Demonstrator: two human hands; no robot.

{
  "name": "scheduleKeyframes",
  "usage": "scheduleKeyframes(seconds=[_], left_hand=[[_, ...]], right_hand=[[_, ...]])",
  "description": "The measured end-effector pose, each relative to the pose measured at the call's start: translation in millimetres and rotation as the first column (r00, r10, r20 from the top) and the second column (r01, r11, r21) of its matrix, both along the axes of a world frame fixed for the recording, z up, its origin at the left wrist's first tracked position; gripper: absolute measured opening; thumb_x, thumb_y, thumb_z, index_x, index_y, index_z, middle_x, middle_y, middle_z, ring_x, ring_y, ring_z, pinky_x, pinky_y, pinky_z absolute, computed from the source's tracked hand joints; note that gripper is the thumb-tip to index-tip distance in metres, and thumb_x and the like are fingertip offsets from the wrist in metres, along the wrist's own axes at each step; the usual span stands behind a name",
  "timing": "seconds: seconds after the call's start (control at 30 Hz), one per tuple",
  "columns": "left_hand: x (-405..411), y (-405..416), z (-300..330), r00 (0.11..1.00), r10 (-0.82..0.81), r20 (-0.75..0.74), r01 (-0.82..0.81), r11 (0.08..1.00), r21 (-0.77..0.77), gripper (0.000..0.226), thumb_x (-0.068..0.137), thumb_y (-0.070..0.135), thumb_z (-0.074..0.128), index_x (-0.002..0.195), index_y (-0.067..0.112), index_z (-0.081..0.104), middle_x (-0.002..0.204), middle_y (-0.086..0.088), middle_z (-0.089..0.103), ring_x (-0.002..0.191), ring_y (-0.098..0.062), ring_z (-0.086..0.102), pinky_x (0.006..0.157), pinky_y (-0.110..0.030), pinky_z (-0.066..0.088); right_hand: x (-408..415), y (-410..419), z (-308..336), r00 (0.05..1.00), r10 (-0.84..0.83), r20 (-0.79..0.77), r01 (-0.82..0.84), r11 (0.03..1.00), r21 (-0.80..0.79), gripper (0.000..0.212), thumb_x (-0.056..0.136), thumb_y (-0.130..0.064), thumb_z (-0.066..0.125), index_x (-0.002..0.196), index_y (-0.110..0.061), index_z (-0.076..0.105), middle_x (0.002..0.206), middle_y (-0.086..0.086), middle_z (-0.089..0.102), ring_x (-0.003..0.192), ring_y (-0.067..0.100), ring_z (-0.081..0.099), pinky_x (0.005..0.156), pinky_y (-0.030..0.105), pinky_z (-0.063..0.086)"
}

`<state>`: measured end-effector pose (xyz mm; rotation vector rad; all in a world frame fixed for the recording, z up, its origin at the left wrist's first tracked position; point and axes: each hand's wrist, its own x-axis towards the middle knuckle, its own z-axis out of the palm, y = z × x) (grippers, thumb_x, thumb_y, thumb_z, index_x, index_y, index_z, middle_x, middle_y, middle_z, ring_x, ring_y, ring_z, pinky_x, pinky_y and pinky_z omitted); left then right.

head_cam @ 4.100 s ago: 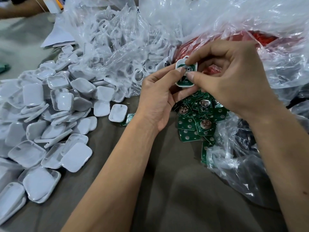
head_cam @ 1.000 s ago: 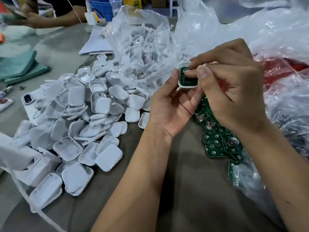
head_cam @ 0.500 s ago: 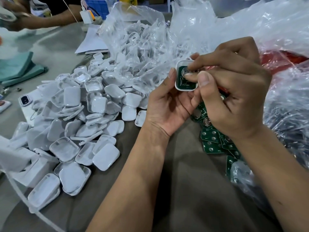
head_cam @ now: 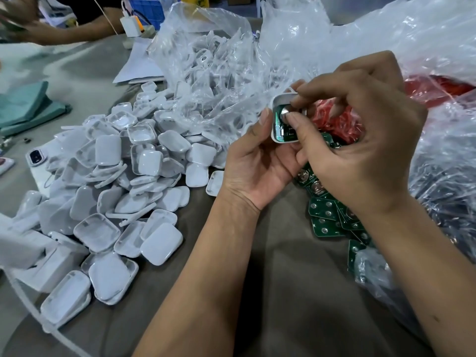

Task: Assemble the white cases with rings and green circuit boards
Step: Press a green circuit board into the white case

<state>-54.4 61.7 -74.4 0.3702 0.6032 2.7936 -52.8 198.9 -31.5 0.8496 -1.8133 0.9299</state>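
My left hand point(head_cam: 257, 161) holds a small white case point(head_cam: 279, 103) from below and the side, thumb along its left edge. A green circuit board point(head_cam: 280, 131) with a round silver cell lies inside the case. My right hand point(head_cam: 360, 140) comes in from the right; its thumb presses on the board and its index finger rests on the case's top edge. A heap of loose white case halves point(head_cam: 123, 191) covers the table at the left. Several green circuit boards point(head_cam: 327, 217) lie under my right wrist.
A clear plastic bag of white ring parts point(head_cam: 206, 73) lies behind the heap. Crumpled clear plastic with red parts point(head_cam: 438, 88) fills the right side. Another person's arm point(head_cam: 64, 34) reaches over the far left. Papers point(head_cam: 139, 65) and green cloth point(head_cam: 28, 106) lie at the left.
My head has tilted, shifting the view. My right thumb has moved down onto the board in the case, and the case is turned more toward me. Both hands keep hold of it.
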Motion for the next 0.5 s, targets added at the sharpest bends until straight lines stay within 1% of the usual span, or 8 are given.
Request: scheduleKeyframes(seconds=[0.07, 0.13, 0.23, 0.3, 0.4, 0.5], left_hand=[[-0.5, 0.1, 0.0, 1.0, -0.014, -0.016, 0.014, 1.0, 0.01, 0.038, 0.08, 0.017, 0.08, 0.111, -0.002, 0.072, 0.106, -0.017, 0.074, 0.1, -0.026, 0.072, 0.097, -0.04, 0.055], [-1.0, 0.8, 0.6, 1.0, -0.011, -0.017, 0.011, 1.0, 0.017, 0.036, 0.083, 0.018, 0.077, 0.112, -0.001, 0.072, 0.106, -0.014, 0.074, 0.1, -0.024, 0.072, 0.097, -0.039, 0.056], [-1.0, 2.0, 1.2, 1.0, 0.018, 0.004, -0.018, 1.0, 0.019, 0.039, 0.081, 0.017, 0.077, 0.114, -0.003, 0.071, 0.109, -0.016, 0.073, 0.1, -0.026, 0.071, 0.093, -0.039, 0.059], [-0.8, 2.1, 1.5, 1.0, 0.023, 0.015, -0.023, 0.999, 0.023, 0.039, 0.081, 0.017, 0.076, 0.113, -0.004, 0.07, 0.107, -0.018, 0.073, 0.097, -0.026, 0.072, 0.088, -0.039, 0.06], [-0.8, 2.0, 1.0, 0.999, 0.022, 0.028, -0.022, 1.0, 0.013, 0.037, 0.081, 0.017, 0.074, 0.113, -0.002, 0.07, 0.102, -0.015, 0.074, 0.091, -0.025, 0.073, 0.085, -0.037, 0.061], [-1.6, 2.5, 0.6, 0.999, 0.03, 0.032, -0.029, 0.999, -0.024, 0.04, 0.08, 0.021, 0.075, 0.115, 0.002, 0.068, 0.101, -0.012, 0.072, 0.089, -0.024, 0.072, 0.083, -0.036, 0.06]], right_hand=[[-1.2, 0.7, -1.3, 1.0, -0.026, 0.009, 0.026, 1.0, 0.01, 0.014, 0.092, -0.016, 0.081, 0.094, -0.001, 0.078, 0.093, -0.001, 0.072, 0.092, 0.025, 0.06, 0.08, 0.023, 0.045], [-2.5, 1.4, -1.9, 0.999, -0.042, 0.034, 0.041, 0.999, 0.03, 0.013, 0.093, -0.018, 0.081, 0.093, -0.004, 0.081, 0.092, 0.005, 0.074, 0.096, 0.023, 0.057, 0.083, 0.019, 0.041], [-4.3, 2.9, -0.3, 0.996, -0.047, 0.073, 0.042, 0.997, 0.072, 0.011, 0.093, -0.017, 0.08, 0.093, -0.006, 0.082, 0.092, 0.009, 0.072, 0.101, 0.023, 0.053, 0.085, 0.017, 0.04], [-4.8, 4.2, 0.7, 0.994, -0.053, 0.094, 0.045, 0.995, 0.088, 0.012, 0.093, -0.019, 0.08, 0.094, -0.007, 0.082, 0.093, 0.01, 0.071, 0.103, 0.021, 0.051, 0.085, 0.016, 0.039], [-5.2, 6.4, 1.6, 0.99, -0.075, 0.123, 0.063, 0.993, 0.1, 0.018, 0.092, -0.026, 0.082, 0.095, -0.008, 0.082, 0.095, 0.009, 0.071, 0.103, 0.021, 0.05, 0.084, 0.018, 0.038], [-5.7, 8.3, 3.5, 0.986, -0.098, 0.133, 0.084, 0.99, 0.111, 0.021, 0.09, -0.029, 0.083, 0.094, -0.009, 0.082, 0.095, 0.009, 0.071, 0.102, 0.021, 0.049, 0.086, 0.017, 0.037]])
